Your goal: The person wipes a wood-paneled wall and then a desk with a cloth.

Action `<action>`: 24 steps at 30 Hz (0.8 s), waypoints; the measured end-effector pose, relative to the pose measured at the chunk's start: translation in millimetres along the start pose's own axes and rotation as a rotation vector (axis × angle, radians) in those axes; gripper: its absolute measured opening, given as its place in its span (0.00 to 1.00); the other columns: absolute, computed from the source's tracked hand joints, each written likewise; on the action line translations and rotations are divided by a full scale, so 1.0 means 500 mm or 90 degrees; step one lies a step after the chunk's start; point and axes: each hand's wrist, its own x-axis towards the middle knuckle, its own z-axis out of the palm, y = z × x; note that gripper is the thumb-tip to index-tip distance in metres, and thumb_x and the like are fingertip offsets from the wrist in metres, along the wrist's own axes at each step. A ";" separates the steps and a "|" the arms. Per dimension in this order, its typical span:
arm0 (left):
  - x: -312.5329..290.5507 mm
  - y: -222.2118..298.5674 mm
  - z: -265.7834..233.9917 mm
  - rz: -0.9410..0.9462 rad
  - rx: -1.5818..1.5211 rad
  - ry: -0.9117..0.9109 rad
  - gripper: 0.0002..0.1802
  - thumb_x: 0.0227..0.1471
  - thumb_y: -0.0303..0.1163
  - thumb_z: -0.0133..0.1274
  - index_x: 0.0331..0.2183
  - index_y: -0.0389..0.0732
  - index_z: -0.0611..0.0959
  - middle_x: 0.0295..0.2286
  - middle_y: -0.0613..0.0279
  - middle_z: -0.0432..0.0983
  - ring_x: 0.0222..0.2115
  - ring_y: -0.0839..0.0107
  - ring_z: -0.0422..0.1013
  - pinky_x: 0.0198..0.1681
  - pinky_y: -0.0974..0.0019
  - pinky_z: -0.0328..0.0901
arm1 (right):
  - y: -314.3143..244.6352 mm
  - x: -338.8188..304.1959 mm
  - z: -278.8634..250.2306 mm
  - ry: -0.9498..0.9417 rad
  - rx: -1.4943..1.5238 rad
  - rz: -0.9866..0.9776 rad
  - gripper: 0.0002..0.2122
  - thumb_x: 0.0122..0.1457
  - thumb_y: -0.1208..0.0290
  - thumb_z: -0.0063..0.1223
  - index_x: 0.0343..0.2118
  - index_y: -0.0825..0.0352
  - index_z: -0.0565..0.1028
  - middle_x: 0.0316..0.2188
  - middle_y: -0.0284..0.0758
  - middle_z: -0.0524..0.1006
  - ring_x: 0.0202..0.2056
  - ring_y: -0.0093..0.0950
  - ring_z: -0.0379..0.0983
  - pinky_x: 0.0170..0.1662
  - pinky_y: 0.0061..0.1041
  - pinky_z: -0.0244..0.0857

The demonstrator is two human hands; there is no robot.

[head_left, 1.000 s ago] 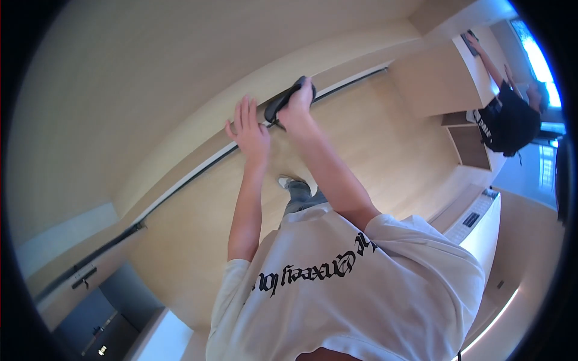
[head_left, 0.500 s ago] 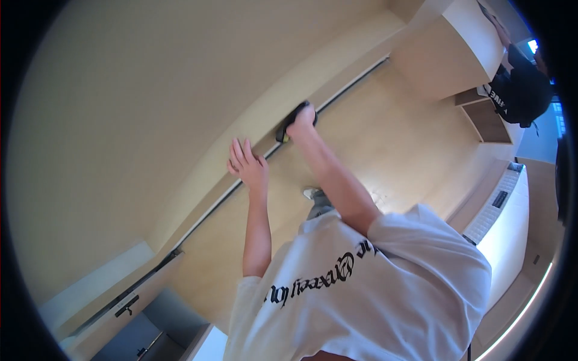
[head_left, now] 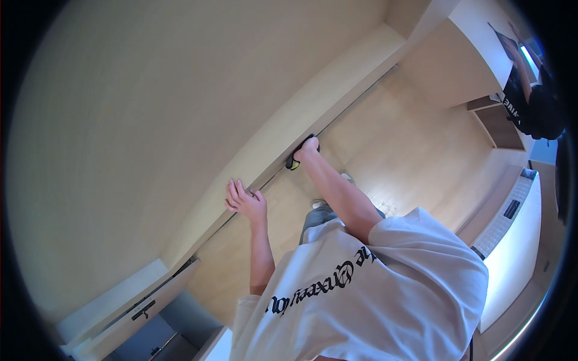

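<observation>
A black object with yellow-green parts (head_left: 293, 163) is gripped in my right hand (head_left: 307, 148), against the near edge of a long pale wooden panel (head_left: 289, 114). The fingers wrap over it and hide much of its shape, so its kind cannot be made out. To the left, my left hand (head_left: 245, 201) touches the same panel near its edge, fingers stretched and apart, holding nothing. A thin dark line (head_left: 272, 179) runs along the panel's edge between the two hands.
Below lies the pale wooden floor (head_left: 373, 132), with my shoes on it. A white mattress (head_left: 512, 253) stands at the right, near an open-fronted cabinet (head_left: 500, 127). A person in black (head_left: 536, 105) is at the far right. A drawer-like compartment (head_left: 144, 340) sits lower left.
Both hands and the panel's edge appear lower in the picture as the view shifts. The white-and-dark strip along that edge now shows as a thin dark line. A second shoe has come into view.
</observation>
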 end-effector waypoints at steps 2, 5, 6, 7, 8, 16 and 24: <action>-0.006 -0.004 -0.005 -0.009 0.022 0.010 0.34 0.42 0.28 0.52 0.55 0.41 0.65 0.57 0.54 0.61 0.59 0.57 0.55 0.59 0.41 0.41 | 0.029 -0.073 0.010 -0.065 -0.029 0.014 0.23 0.63 0.58 0.28 0.52 0.65 0.71 0.57 0.39 0.68 0.56 0.38 0.64 0.62 0.39 0.54; -0.005 -0.002 0.001 -0.021 0.029 -0.006 0.34 0.42 0.28 0.53 0.54 0.42 0.65 0.57 0.54 0.61 0.58 0.58 0.56 0.58 0.42 0.43 | 0.065 -0.201 0.023 -0.099 -0.082 0.028 0.23 0.64 0.55 0.27 0.51 0.65 0.69 0.54 0.38 0.70 0.54 0.37 0.66 0.60 0.39 0.57; -0.006 -0.004 -0.001 -0.022 0.016 -0.022 0.34 0.42 0.28 0.53 0.54 0.42 0.65 0.56 0.55 0.62 0.58 0.58 0.57 0.58 0.43 0.44 | 0.074 -0.229 0.021 -0.122 -0.072 0.034 0.23 0.64 0.54 0.27 0.51 0.65 0.69 0.53 0.37 0.71 0.53 0.37 0.66 0.59 0.39 0.58; 0.000 -0.007 0.005 0.005 0.014 0.025 0.35 0.41 0.28 0.54 0.54 0.43 0.65 0.56 0.55 0.62 0.58 0.58 0.57 0.57 0.43 0.44 | 0.070 -0.265 0.037 -0.107 -0.079 0.052 0.24 0.64 0.52 0.27 0.51 0.65 0.68 0.52 0.37 0.71 0.53 0.36 0.66 0.59 0.38 0.57; -0.008 -0.011 -0.002 -0.003 0.026 0.021 0.35 0.41 0.28 0.54 0.54 0.43 0.65 0.56 0.55 0.62 0.58 0.58 0.57 0.57 0.43 0.44 | 0.086 -0.259 0.028 -0.103 -0.088 0.063 0.24 0.64 0.52 0.27 0.51 0.65 0.68 0.52 0.37 0.71 0.53 0.36 0.66 0.59 0.38 0.57; -0.005 0.009 -0.026 -0.020 -0.005 -0.063 0.36 0.42 0.27 0.53 0.55 0.40 0.64 0.57 0.52 0.59 0.59 0.56 0.54 0.59 0.41 0.42 | 0.138 -0.121 -0.028 -0.031 -0.062 -0.071 0.32 0.61 0.41 0.30 0.60 0.61 0.62 0.60 0.32 0.64 0.60 0.31 0.58 0.63 0.32 0.47; 0.014 0.010 -0.099 -0.018 -0.148 -0.139 0.39 0.42 0.28 0.54 0.59 0.41 0.63 0.60 0.55 0.56 0.63 0.58 0.51 0.62 0.43 0.41 | 0.209 -0.184 -0.046 -0.082 -0.144 -0.056 0.27 0.63 0.47 0.30 0.55 0.64 0.64 0.56 0.35 0.66 0.56 0.32 0.59 0.62 0.33 0.49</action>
